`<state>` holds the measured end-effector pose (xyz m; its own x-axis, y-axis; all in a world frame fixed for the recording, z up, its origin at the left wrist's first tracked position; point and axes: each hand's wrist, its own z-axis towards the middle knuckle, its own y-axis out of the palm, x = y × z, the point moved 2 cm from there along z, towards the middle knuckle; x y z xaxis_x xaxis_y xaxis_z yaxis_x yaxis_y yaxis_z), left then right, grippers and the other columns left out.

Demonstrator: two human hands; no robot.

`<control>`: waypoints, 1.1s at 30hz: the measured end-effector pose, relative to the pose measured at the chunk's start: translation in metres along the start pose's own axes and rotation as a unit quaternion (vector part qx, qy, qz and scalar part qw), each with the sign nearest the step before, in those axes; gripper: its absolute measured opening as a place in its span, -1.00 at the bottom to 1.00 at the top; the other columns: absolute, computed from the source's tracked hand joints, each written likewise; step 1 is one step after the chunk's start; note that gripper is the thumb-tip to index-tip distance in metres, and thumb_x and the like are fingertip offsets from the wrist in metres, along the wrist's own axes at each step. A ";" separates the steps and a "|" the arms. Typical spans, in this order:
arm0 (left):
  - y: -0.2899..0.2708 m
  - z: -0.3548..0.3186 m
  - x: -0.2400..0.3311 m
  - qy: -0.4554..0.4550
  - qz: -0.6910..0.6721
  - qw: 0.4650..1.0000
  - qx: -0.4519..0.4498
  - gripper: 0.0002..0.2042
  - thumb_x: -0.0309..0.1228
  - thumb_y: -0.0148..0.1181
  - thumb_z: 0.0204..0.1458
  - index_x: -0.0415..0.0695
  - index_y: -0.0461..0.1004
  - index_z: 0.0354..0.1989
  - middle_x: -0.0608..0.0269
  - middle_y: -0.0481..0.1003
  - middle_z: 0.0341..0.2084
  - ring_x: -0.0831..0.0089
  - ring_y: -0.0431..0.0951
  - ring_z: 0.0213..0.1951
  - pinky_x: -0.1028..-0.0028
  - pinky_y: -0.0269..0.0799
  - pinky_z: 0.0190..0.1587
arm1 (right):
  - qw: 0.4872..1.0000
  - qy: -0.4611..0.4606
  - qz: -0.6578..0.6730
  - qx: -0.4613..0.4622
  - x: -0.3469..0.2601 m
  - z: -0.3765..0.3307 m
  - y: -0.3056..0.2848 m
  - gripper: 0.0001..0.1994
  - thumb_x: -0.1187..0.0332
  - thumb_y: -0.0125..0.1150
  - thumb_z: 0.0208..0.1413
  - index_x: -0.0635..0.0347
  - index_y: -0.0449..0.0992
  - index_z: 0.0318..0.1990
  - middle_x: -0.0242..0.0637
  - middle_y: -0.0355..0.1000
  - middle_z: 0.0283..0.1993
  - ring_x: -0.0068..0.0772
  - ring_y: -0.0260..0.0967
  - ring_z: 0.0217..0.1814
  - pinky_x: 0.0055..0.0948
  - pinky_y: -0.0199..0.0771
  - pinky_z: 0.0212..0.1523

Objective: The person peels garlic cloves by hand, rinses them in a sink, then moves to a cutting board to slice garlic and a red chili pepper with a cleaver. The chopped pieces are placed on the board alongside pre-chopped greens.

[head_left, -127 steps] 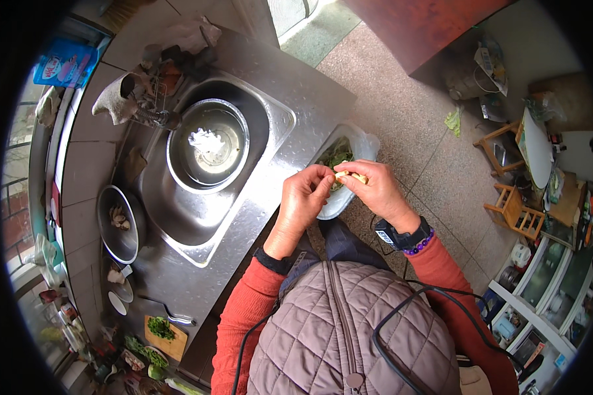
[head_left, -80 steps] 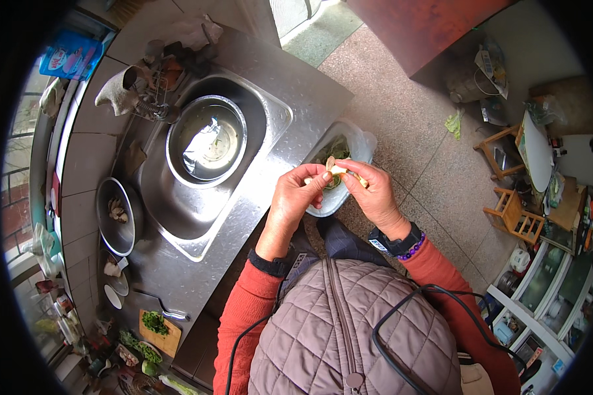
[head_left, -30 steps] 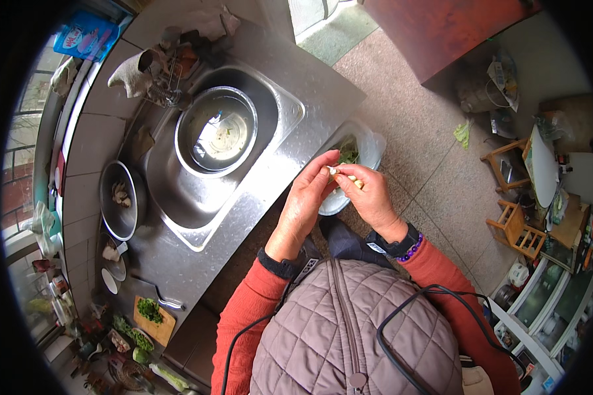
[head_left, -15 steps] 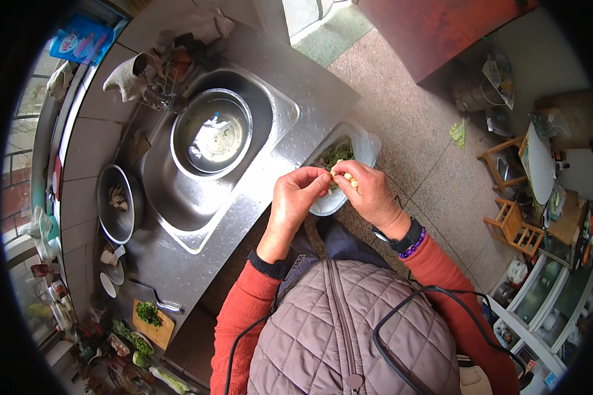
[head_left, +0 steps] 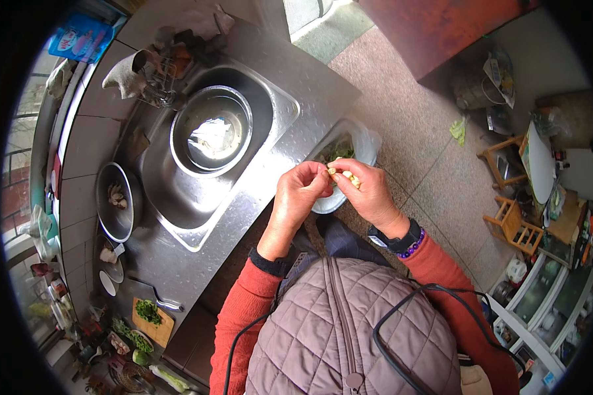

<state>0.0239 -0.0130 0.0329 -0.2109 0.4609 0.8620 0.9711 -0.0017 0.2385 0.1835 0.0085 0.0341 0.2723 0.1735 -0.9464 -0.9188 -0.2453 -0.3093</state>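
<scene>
Two hands working a small pale vegetable piece over a clear bowl.

A steel bowl (head_left: 211,131) sits in the sink (head_left: 178,191); the left hand (head_left: 300,197) and right hand (head_left: 369,191) pinch the pale piece (head_left: 342,175) together above the clear bowl (head_left: 366,141) of greens at the counter edge.

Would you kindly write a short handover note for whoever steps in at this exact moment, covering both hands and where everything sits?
Left hand: fingers pinched on a small pale vegetable piece, over the counter edge.
Right hand: fingers closed on the same piece from the other side.
Clear plastic container of green leafy bits sits on the counter corner, directly under and beyond the hands.
Round steel bowl with cloudy water stands in the steel sink; a darker steel pan rests further left.
Wooden chopping board carries chopped greens.
Done: some greens are in the container. Left: the piece in hand is not yet in it.
</scene>
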 end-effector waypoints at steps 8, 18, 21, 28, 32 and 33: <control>0.001 0.000 0.004 -0.002 -0.067 0.998 -0.019 -0.82 -0.34 0.10 0.27 -0.22 0.45 -0.19 0.31 0.53 -0.34 0.57 0.56 -0.35 0.56 0.51 -0.20 | 0.878 0.249 0.408 -0.013 0.010 -0.007 -0.002 -0.72 0.27 0.10 0.33 0.23 0.43 0.08 -0.51 0.39 -0.28 -0.84 0.18 -0.49 -0.82 0.09 -0.58; -0.003 0.004 -0.005 0.019 -0.016 1.000 0.003 -0.87 -0.44 0.11 0.24 -0.25 0.45 -0.14 0.31 0.55 -0.38 0.59 0.56 -0.36 0.57 0.51 -0.22 | 0.911 0.236 0.336 -0.038 0.008 -0.009 -0.002 -0.70 0.25 0.09 0.34 0.22 0.49 0.08 -0.49 0.48 -0.22 -0.78 0.27 -0.43 -0.74 0.25 -0.50; -0.001 0.005 -0.006 0.054 0.028 0.998 0.028 -0.83 -0.45 0.15 0.22 -0.28 0.50 -0.11 0.30 0.58 -0.37 0.59 0.56 -0.33 0.58 0.50 -0.24 | 0.953 0.216 0.206 -0.039 0.008 -0.009 0.000 -0.72 0.30 0.09 0.33 0.27 0.53 0.05 -0.41 0.52 -0.21 -0.70 0.35 -0.38 -0.66 0.37 -0.43; 0.000 0.000 -0.004 0.092 0.065 0.993 0.039 -0.78 -0.45 0.24 0.17 -0.28 0.54 -0.07 0.31 0.59 -0.34 0.61 0.55 -0.32 0.60 0.48 -0.24 | 0.996 0.081 0.007 -0.034 0.004 -0.008 0.001 -0.74 0.39 0.12 0.28 0.35 0.53 0.03 -0.24 0.56 -0.14 -0.58 0.45 -0.32 -0.55 0.47 -0.31; 0.000 0.000 -0.004 0.090 0.066 0.993 0.025 -0.80 -0.47 0.23 0.17 -0.30 0.54 -0.08 0.31 0.59 -0.35 0.62 0.54 -0.33 0.60 0.48 -0.24 | 0.976 0.189 0.103 -0.042 0.009 -0.012 0.001 -0.76 0.43 0.16 0.26 0.35 0.53 0.01 -0.20 0.57 -0.12 -0.51 0.49 -0.25 -0.49 0.49 -0.24; 0.000 0.000 -0.004 0.089 0.046 0.995 0.030 -0.80 -0.47 0.24 0.17 -0.30 0.54 -0.09 0.31 0.59 -0.35 0.62 0.54 -0.34 0.60 0.48 -0.23 | 0.975 0.188 0.108 -0.041 0.009 -0.012 0.001 -0.76 0.43 0.16 0.25 0.36 0.54 0.00 -0.20 0.57 -0.12 -0.52 0.49 -0.25 -0.50 0.49 -0.25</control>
<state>0.0246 -0.0151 0.0291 -0.1313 0.2977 0.9456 0.9911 0.0176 0.1320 0.1886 -0.0021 0.0240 0.1746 -0.2486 -0.9527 -0.9443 -0.3163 -0.0905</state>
